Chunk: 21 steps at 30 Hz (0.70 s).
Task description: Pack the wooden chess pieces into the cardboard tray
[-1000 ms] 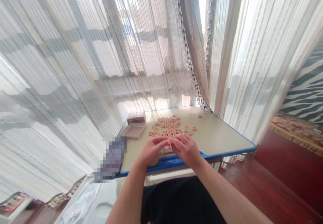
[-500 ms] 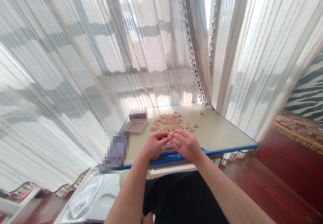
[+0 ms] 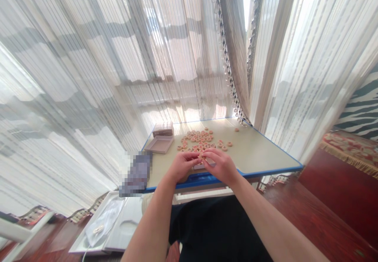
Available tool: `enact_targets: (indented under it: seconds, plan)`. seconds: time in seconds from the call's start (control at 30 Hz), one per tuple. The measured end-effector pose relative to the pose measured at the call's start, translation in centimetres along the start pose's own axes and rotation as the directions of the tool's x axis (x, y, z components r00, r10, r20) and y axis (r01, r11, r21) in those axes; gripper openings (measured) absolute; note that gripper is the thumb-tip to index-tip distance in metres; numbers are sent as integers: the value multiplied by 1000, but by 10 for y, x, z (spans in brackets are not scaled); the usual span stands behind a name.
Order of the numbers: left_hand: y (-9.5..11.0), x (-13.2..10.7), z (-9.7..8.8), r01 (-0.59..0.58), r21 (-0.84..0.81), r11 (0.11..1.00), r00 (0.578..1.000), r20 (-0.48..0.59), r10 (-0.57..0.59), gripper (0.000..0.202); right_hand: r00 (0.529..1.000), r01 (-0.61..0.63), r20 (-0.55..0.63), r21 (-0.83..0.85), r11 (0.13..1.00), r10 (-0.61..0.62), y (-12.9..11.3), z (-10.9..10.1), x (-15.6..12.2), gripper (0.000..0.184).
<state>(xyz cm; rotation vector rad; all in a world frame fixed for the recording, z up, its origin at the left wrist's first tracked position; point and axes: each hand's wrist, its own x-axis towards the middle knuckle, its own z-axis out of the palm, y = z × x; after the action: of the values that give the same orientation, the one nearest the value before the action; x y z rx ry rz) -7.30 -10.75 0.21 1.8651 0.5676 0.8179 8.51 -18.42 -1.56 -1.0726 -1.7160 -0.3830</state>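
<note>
Between the fingertips of my two hands is a round wooden Chinese chess piece (image 3: 202,157), its marked face partly showing. My left hand (image 3: 183,165) is closed on its left side with fingers pressed together. My right hand (image 3: 221,163) pinches it from the right with thumb and fingers. Right below my hands lies a shallow pale box (image 3: 201,167), mostly hidden by them. Just beyond the fingers, several chess pieces (image 3: 204,147) stand close together in rows, and I cannot tell how many are inside the box.
Loose chess pieces (image 3: 197,136) spread over the middle of the blue-edged table (image 3: 260,151), with a few more to the right. At the left stand an open shallow tray (image 3: 160,144) and a closed box (image 3: 163,129). A pixelated dark item (image 3: 137,172) hangs over the table's left edge.
The view has shifted slightly. Between my fingertips the chess piece shows more of its face, and my right-hand fingers have moved a little on it. Pieces on the table stay put.
</note>
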Motion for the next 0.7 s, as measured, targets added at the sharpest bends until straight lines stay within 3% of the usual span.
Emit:
enact_targets:
  seconds: [0.5,0.6,0.7]
  plan:
    - [-1,0,2,22,25,999,1000,-20,-21,36,1000,-7,21,-47,999,8,0,-2,1,21]
    - [-2,0,2,19,153,988,988,-154,5,32,999,-43,-1,-93,995,43,3,-2,1,23]
    - [-2,0,1,-6,243,970,912,-397,105,27,993,-116,-10,-122,986,115,10,-2,2,24]
